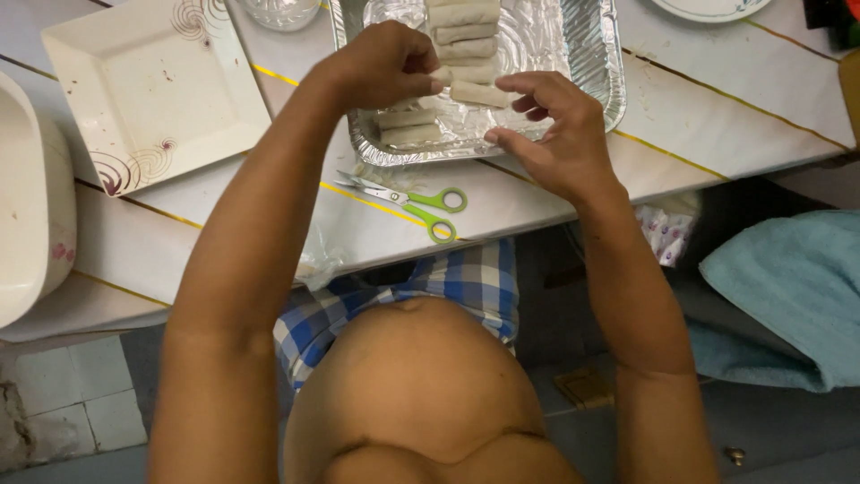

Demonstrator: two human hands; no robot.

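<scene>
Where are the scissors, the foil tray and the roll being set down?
scissors (pixel 421 204): head view, on the green handles.
foil tray (pixel 616 90): head view, on its right rim.
roll (pixel 477 92): head view, on its middle, between both hands.

White table (pixel 555 193), foil tray (pixel 591 54), scissors (pixel 417 199), plate (pixel 152 85)
</scene>
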